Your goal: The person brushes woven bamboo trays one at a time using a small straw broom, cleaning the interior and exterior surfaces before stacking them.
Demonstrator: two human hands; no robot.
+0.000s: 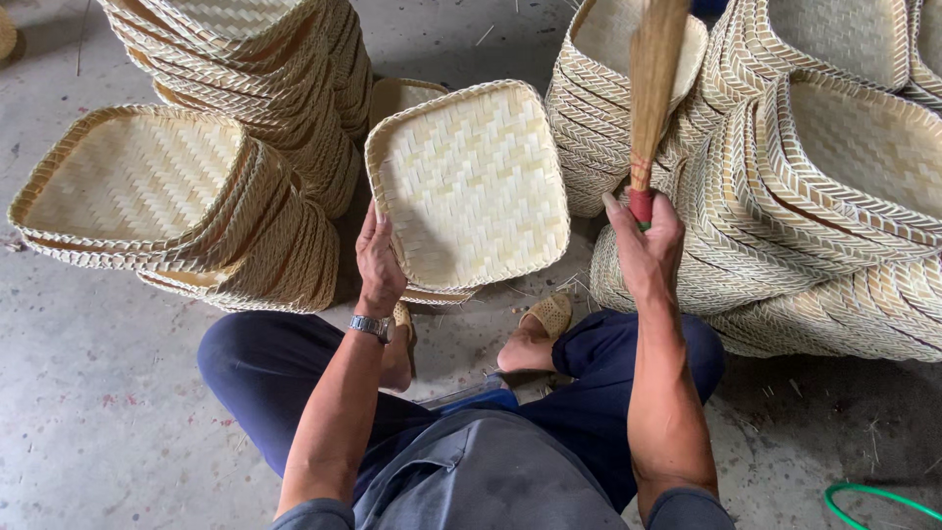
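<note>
Left hand [379,263]: you are gripping the near-left rim of a pale square woven bamboo tray [469,183], fingers curled behind the edge, thumb on top.
Right hand [648,245]: your fingers are closing tight around the red-bound handle of a straw hand brush [652,83], bristles pointing away from you.
Tray position: you are holding it tilted above a small pile of like trays [432,292] on the concrete floor [88,393], between your knees.
Tray contents: it is showing nothing inside.
Left stacks [245,108]: nested trays, leaning.
Right stacks [805,196]: nested trays, crowding close beside your brush hand.
Risk: a wide sweep could be knocking the leaning stacks; a one-handed rim hold could be letting the tray slip.
</note>
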